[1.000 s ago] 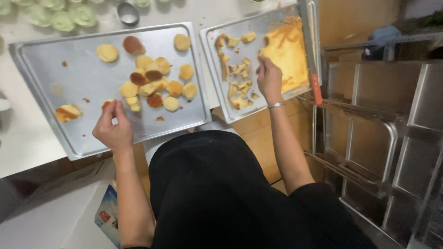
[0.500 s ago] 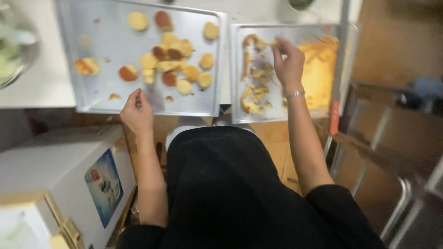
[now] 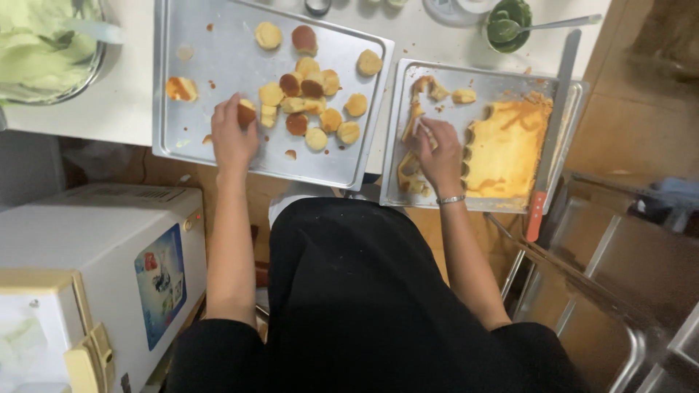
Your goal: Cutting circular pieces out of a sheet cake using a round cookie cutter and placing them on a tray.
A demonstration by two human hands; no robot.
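My left hand (image 3: 233, 135) rests on the left metal tray (image 3: 211, 51) with a small round cake piece (image 3: 247, 112) in its fingers. A pile of round cake pieces (image 3: 313, 102) lies just right of it. My right hand (image 3: 440, 153) is on the right metal tray (image 3: 495, 78), fingers pinched on a strip of cake scrap (image 3: 421, 127). To its right lies the yellow sheet cake (image 3: 510, 145), with round cutouts along its left edge.
A long knife with a red handle (image 3: 550, 138) lies along the right tray's edge. A bowl of pale green cream (image 3: 44, 51) sits at far left, a small green bowl with a spoon (image 3: 510, 22) at the top. A white appliance (image 3: 87, 255) stands below left, metal racks (image 3: 619, 291) at right.
My left hand has moved up from the tray's near edge onto the tray and taken a round cake piece. My right hand stays among the scraps. The view has shifted.
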